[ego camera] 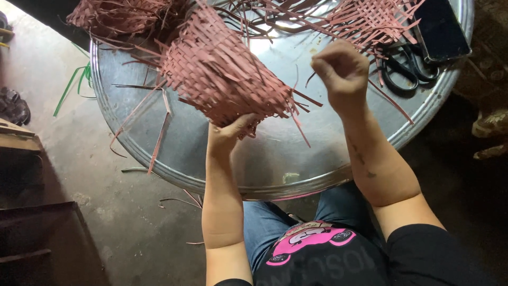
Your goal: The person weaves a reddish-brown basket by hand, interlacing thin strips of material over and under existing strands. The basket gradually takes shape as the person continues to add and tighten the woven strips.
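Head view: I see left hand (228,133) gripping woven basket (222,74), right hand (341,71) fisted, pinching a strip (301,95) — I'd pull taut, evenly.

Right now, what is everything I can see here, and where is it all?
woven basket: one, reddish-pink, half done, over the tray, held from below
woven pieces: at least two, reddish-pink, far side of the tray
loose strips: several, reddish-pink, on the tray's left part
tray: one, round, silvery metal, in front of the person
scissors: one pair, black, right part of the tray
flat dark object: one, black, top right of the tray
green strips: a few, on the floor, left
left hand: fingers gripping the basket's lower edge
right hand: closed, raised beside the basket
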